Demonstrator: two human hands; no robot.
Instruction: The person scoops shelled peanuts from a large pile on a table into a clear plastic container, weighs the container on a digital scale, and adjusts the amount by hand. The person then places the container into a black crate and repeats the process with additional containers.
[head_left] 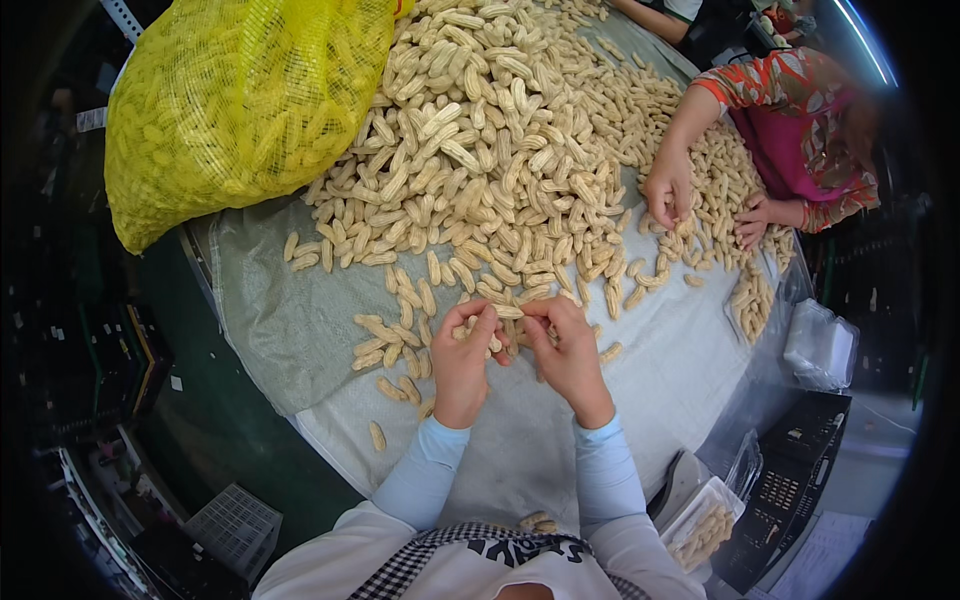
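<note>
- We find one peanut pinched between two hands above the table, toward its near edge, just short of the pile.
- Its long axis runs side to side, roughly along the near edge, one end toward each hand; fingertips cover the ends.
- The left hand grips narrowly at its left end; more peanuts show among the curled fingers, too hidden for us to count.
- The right hand pinches the right end; its palm is hidden from us.
- At the far left corner, our view cuts off a yellow mesh bag, its contents blurred.
- Near the right edge, we cannot tell what a co-worker's hand has at its fingertips.
</note>
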